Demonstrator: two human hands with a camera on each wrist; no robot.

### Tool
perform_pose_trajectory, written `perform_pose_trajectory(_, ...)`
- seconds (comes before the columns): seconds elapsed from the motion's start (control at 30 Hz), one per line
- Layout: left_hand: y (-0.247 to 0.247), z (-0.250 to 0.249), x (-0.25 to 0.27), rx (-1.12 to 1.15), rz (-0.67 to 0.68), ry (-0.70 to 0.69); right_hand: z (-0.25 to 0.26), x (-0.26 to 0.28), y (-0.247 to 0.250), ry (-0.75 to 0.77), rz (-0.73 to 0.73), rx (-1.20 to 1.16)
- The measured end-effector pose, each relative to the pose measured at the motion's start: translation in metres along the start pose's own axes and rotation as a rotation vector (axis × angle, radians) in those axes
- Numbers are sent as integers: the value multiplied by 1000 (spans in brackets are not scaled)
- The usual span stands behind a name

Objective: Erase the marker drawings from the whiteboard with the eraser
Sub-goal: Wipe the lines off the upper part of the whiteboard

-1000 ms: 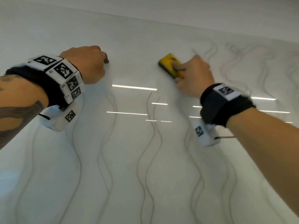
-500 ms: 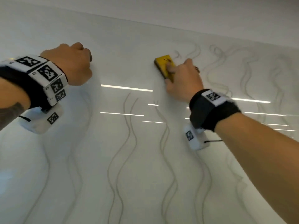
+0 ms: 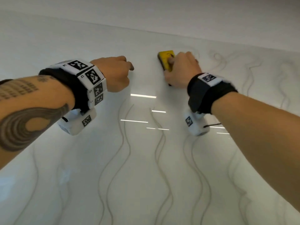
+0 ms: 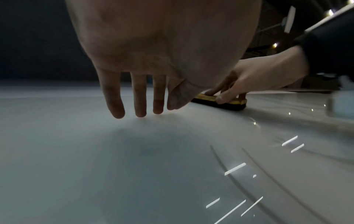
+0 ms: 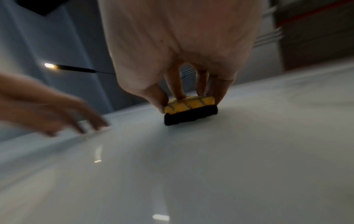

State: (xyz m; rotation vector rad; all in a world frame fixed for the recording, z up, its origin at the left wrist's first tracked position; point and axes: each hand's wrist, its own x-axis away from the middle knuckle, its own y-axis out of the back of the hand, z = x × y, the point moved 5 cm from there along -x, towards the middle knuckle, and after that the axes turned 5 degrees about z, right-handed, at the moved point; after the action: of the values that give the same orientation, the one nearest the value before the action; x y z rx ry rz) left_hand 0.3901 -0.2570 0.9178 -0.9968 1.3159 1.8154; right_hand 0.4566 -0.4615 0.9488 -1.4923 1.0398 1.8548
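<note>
The yellow eraser (image 3: 165,60) with a black felt underside lies flat on the whiteboard (image 3: 81,38) near its top edge. My right hand (image 3: 179,69) grips it, thumb on one long side and fingers on top and on the far side; the right wrist view shows that pinch (image 5: 189,101) on the eraser (image 5: 188,108). My left hand (image 3: 113,73) is just left of the eraser, its straight fingertips (image 4: 139,112) touching the bare board. Grey wavy marker lines (image 3: 124,143) run down the board below both hands, with fainter loops (image 3: 250,70) at the right.
The board's top edge meets a plain white wall (image 3: 178,13) just beyond the eraser. Bright strip reflections (image 3: 142,95) lie on the glossy surface between my wrists. The board area around the left hand bears no lines.
The gap between my two hands has narrowed, with the eraser now close to the left hand. The scribbles beside the eraser look fainter than before.
</note>
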Motion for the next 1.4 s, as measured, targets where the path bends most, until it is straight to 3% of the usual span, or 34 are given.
perform_pose_trajectory(0.1, -3, 0, 0, 20, -9, 0, -15, 16, -7, 63, 20, 73)
perform_pose_trajectory(0.23, -5, 2, 0, 44, -17, 3, -75, -6, 28, -221, -115, 24)
perform_pose_trajectory(0.3, -6, 2, -1, 34, -17, 6, -75, -24, 39, -303, -161, 4)
perform_pose_trajectory(0.37, -6, 0, -2, 16, -12, 12, -46, -41, 37, -261, -145, -9)
perform_pose_trajectory(0.5, -1, -1, -2, -3, 1, 23, 23, -59, 4, -32, -65, -46)
perform_pose_trajectory(0.6, 0, 2, -1, 42, -1, 39, 14, -50, -5, 67, -47, 23)
perform_pose_trajectory(0.73, -9, 1, 2, 55, -6, 31, -57, -50, 30, -188, -176, 48)
perform_pose_trajectory(0.8, -11, 1, 3, 46, -7, 29, -59, -57, 38, -272, -181, 29)
perform_pose_trajectory(0.87, -12, 0, 2, 46, -2, 30, -26, -66, 29, -199, -136, 12)
perform_pose_trajectory(0.97, -13, 5, -1, 57, -5, 40, 40, -63, -5, 28, -35, -37)
perform_pose_trajectory(1.03, -12, 6, -1, 79, 1, 50, 49, -55, -19, 118, 32, -34)
perform_pose_trajectory(1.13, -11, 5, 0, 83, 2, 75, -10, -62, 4, 47, -25, -9)
perform_pose_trajectory(1.3, -8, 3, -1, 77, 28, 115, -195, -58, 82, -412, -186, 112)
perform_pose_trajectory(1.4, -6, -6, -3, 82, 16, 155, -213, -50, 87, -457, -140, 129)
